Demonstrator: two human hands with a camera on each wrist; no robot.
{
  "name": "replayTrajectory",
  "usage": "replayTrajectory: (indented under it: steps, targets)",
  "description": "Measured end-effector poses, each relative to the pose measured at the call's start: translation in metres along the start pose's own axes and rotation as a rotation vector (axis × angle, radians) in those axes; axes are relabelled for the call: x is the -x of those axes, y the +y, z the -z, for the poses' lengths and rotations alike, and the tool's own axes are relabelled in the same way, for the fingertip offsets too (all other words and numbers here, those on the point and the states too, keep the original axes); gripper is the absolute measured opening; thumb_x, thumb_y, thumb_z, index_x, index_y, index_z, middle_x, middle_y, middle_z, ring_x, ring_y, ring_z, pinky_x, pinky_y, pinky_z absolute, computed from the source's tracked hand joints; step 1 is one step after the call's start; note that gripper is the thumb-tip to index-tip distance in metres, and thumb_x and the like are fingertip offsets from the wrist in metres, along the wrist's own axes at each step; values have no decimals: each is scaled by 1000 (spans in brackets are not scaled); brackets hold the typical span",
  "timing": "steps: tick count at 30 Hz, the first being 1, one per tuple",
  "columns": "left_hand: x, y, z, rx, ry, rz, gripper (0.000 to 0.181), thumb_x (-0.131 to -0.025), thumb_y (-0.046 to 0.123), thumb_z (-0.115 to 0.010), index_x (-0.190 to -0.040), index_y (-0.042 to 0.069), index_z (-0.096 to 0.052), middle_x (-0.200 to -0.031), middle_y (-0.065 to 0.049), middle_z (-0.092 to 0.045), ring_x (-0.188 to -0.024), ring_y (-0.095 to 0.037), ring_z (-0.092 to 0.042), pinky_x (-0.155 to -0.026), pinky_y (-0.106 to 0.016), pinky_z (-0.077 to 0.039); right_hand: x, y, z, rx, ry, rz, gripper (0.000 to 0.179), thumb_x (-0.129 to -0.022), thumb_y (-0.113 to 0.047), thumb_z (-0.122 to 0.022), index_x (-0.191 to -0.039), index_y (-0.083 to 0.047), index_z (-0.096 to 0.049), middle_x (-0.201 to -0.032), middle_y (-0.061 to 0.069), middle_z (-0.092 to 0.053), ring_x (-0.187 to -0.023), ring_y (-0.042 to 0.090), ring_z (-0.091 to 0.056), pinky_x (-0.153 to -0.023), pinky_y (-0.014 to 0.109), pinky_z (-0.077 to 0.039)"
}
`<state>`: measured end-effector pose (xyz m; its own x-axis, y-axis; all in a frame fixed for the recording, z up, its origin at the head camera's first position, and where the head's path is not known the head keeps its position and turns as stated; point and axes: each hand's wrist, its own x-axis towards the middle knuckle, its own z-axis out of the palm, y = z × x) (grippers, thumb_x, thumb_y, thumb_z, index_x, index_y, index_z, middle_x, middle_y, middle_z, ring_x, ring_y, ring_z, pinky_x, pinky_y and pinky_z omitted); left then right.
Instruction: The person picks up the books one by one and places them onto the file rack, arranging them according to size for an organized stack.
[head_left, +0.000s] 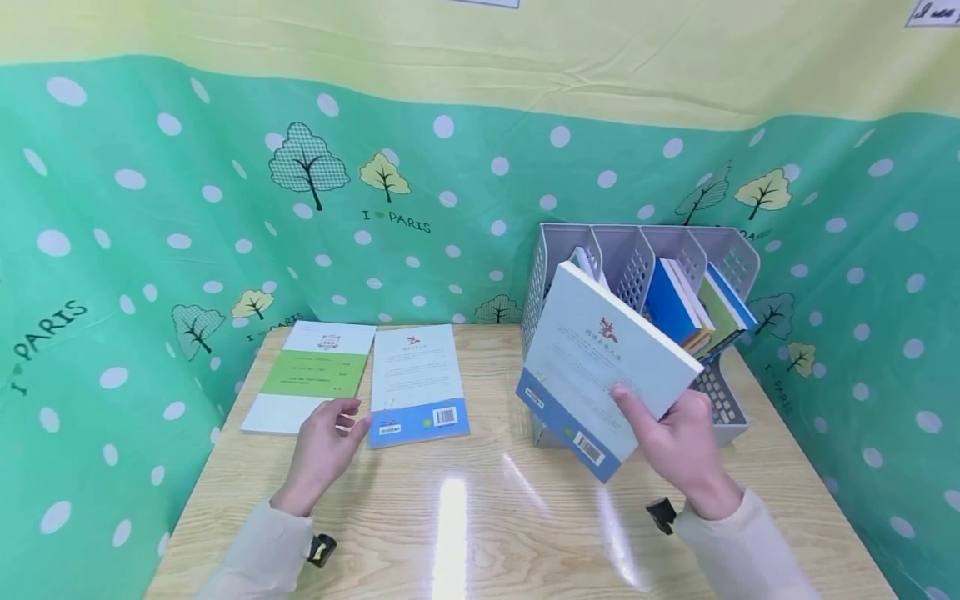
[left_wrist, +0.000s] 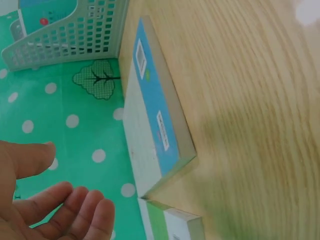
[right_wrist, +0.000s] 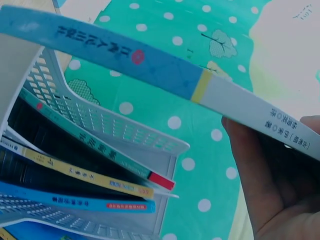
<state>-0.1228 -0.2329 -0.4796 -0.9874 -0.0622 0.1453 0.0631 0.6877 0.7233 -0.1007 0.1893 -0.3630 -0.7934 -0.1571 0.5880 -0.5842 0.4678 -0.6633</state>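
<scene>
My right hand point(head_left: 678, 433) grips a light-blue book point(head_left: 600, 358) with a darker blue band and a barcode, thumb across its back cover. That book is tilted in front of the grey file organizer point(head_left: 532, 317), hiding part of its left compartments. The right wrist view shows its spine point(right_wrist: 165, 75) above books standing in the organizer. My left hand point(head_left: 326, 446) holds nothing, its fingers loosely bent over the near edge of a white-and-green book point(head_left: 307, 375). Beside it lies another light-blue book point(head_left: 416, 375) with a blue band, flat on the table.
Blue, white and green books point(head_left: 678, 308) lean in the organizer's right compartments. A teal-spined book point(right_wrist: 95, 135), a yellow-spined one point(right_wrist: 85, 172) and a blue-spined one point(right_wrist: 75, 200) stand in one compartment. A dotted green curtain point(head_left: 450, 250) hangs behind the wooden table point(head_left: 390, 525).
</scene>
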Motion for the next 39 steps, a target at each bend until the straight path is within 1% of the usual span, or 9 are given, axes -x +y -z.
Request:
replayTrajectory:
  steps: [6,10,15,17,22,25,30,34,39]
  targets:
    - [0,-8,-8,39,-49,75,43,-90,22,-67,-121,-6,-58,-110,-19,-61,-94,-29,-60,-78,-40,-54,2,-1,13,59,52,-82,44,-87,7,-62,-129,-5,-56,-114,17,-66,-90,-2,-65,-63,22,-55]
    - [-1,-11,-14,10,-61,137,47,-89,27,-69,-119,-7,-57,-105,-19,-62,-90,-28,-61,-73,-39,-53,2,-3,20,85,73,-117,42,-88,4,-62,-129,-5,-57,-114,17,-66,-89,-4,-64,-62,21,-55]
    - [-3,-15,-22,-47,-48,190,47,-85,32,-72,-108,-8,-60,-90,-13,-61,-76,-23,-57,-66,-36,-48,4,-6,28,107,99,-178,40,-91,1,-61,-129,-8,-58,-113,16,-67,-87,-4,-64,-61,21,-55]
    - [-5,-17,-25,-68,-54,208,49,-85,36,-72,-106,-8,-60,-88,-13,-61,-74,-23,-56,-66,-36,-47,5,-7,30,119,120,-205,38,-91,-1,-61,-128,-8,-59,-112,16,-67,-85,-4,-65,-61,20,-54]
    - [-9,-21,-32,-102,-123,283,62,-86,45,-67,-112,-10,-54,-95,-21,-63,-74,-25,-58,-64,-37,-50,6,-9,34,135,167,-259,40,-91,-3,-62,-130,-12,-58,-114,15,-67,-84,-4,-65,-60,19,-54]
    - [-10,-24,-35,-112,-161,327,69,-86,48,-65,-116,-12,-50,-100,-26,-61,-74,-27,-58,-59,-35,-50,7,-10,35,151,192,-288,41,-90,-4,-64,-130,-14,-58,-114,14,-67,-82,-4,-65,-59,18,-54]
    - [-10,-30,-40,-137,-194,362,73,-85,50,-66,-116,-13,-48,-104,-30,-59,-74,-29,-58,-54,-33,-49,7,-12,39,156,240,-347,34,-90,-7,-66,-124,-12,-64,-110,12,-69,-79,-4,-66,-59,17,-54]
    - [-12,-32,-43,-173,-203,372,69,-83,50,-67,-110,-11,-52,-98,-26,-60,-73,-29,-58,-54,-34,-48,6,-13,43,163,246,-391,33,-91,-9,-64,-124,-12,-64,-112,12,-68,-79,-4,-66,-60,17,-53]
    - [-15,-31,-48,-199,-203,406,68,-79,59,-68,-97,-6,-53,-82,-16,-57,-64,-25,-52,-49,-32,-42,6,-13,46,209,201,-433,33,-94,-16,-61,-127,-11,-61,-113,14,-67,-78,-8,-64,-58,17,-54]
